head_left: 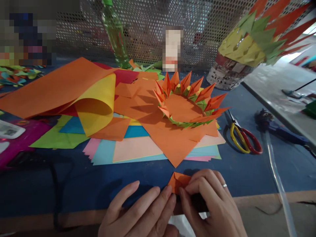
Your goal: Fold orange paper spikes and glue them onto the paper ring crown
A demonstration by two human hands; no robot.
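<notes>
A small folded piece of orange paper (179, 181) lies at the front edge of the blue table, between my hands. My right hand (212, 200), with a ring on one finger, pinches its right side between thumb and forefinger. The fingers of my left hand (143, 210) are stretched out, their tips touching the paper's left edge. Beyond it, a ring of pointed orange and green folded pieces (195, 121) rests on orange sheets (172, 144). Under these sheets is a stack of pastel paper (138, 148).
Scissors (240, 136) and a glue gun (283, 130) with a clear glue stick lie at the right. Behind stand a paper-covered pot (224, 70) and a green bottle (116, 39). A curled yellow sheet (98, 105) and a magenta object (29, 138) are at the left.
</notes>
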